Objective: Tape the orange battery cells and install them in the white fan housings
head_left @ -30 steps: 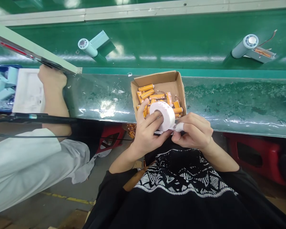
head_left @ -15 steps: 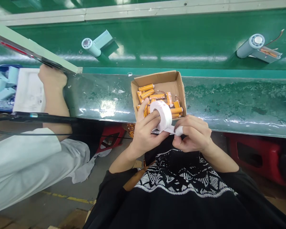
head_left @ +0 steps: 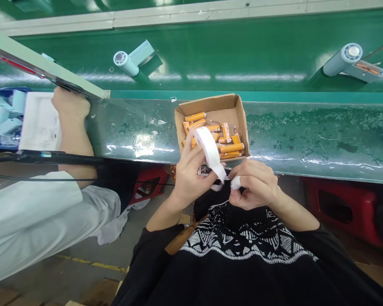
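Note:
My left hand (head_left: 190, 172) is closed around a roll of white tape (head_left: 207, 146), its fingers through the core. A short loose end of tape hangs from the roll toward my right hand (head_left: 255, 182). That hand is closed in a pinch just right of the tape end, and a white wrap covers one fingertip. Whatever lies between its fingertips is too small to make out. Beyond both hands, a cardboard box (head_left: 242, 121) on the bench holds several orange battery packs (head_left: 231, 148), some with wires.
Two light-blue housings, one at left (head_left: 127, 63) and one at right (head_left: 343, 59) with a wire, stand on the green belt (head_left: 242, 51). At left are a co-worker's arm (head_left: 73, 123), a white tray (head_left: 40, 123) and a blue bin (head_left: 3, 142) of light-blue parts. A red stool (head_left: 347, 208) stands below right.
The tape roll has tilted more edge-on in my left hand. The strip that stretched to my right fingers now hangs as a loose end. My right hand has shifted slightly left. Both housings moved right.

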Action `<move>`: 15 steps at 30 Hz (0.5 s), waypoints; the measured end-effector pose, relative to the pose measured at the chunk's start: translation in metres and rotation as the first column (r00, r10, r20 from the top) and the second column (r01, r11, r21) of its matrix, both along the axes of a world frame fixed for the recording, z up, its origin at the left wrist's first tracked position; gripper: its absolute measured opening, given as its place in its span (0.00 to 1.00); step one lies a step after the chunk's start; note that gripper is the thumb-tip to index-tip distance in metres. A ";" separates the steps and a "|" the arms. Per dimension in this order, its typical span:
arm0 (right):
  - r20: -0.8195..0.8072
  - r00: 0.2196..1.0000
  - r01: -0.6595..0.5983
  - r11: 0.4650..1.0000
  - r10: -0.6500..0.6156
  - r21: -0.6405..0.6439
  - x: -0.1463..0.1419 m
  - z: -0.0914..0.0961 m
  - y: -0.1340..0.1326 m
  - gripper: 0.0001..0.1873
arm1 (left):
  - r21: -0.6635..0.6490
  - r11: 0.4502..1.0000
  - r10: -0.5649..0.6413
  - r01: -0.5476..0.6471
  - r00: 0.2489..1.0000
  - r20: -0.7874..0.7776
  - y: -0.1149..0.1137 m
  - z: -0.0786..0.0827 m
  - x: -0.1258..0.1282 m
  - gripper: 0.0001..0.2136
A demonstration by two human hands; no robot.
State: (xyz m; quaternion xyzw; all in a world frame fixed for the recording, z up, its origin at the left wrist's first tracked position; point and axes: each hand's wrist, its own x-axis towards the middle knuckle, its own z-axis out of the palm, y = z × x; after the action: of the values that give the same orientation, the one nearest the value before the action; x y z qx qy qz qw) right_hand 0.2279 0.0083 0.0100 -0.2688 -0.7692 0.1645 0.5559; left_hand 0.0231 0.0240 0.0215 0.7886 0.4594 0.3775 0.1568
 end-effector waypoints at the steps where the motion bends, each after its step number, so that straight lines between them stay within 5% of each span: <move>1: -0.008 1.000 -0.020 1.000 0.020 -0.003 0.000 -0.001 -0.001 0.11 | -0.009 1.000 0.025 -0.025 1.000 0.003 0.001 -0.001 0.000 0.18; 5: -0.035 0.999 -0.038 0.999 0.037 -0.023 0.000 -0.002 -0.001 0.11 | -0.018 0.996 0.091 -0.091 0.996 0.004 0.003 -0.003 -0.003 0.19; 9: 0.006 0.999 0.046 0.951 -0.046 -0.306 0.005 0.005 0.007 0.18 | 0.083 0.995 0.064 -0.058 0.995 -0.078 0.002 -0.003 -0.003 0.20; 12: 0.083 0.995 -0.008 0.883 0.053 -0.470 0.007 0.012 0.012 0.15 | 0.127 0.992 0.020 -0.008 0.996 -0.091 0.000 -0.001 0.000 0.19; 15: -0.014 0.987 -0.149 0.864 0.162 -0.481 0.006 0.018 0.013 0.16 | 0.093 0.996 0.002 0.004 0.998 -0.066 -0.001 -0.001 0.003 0.18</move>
State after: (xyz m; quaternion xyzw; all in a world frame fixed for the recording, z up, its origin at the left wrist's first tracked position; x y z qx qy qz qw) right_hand 0.2340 0.0215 0.0278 -0.3378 -0.7308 0.3908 0.4462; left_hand 0.0256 0.0227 0.0209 0.8073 0.4457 0.3722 0.1052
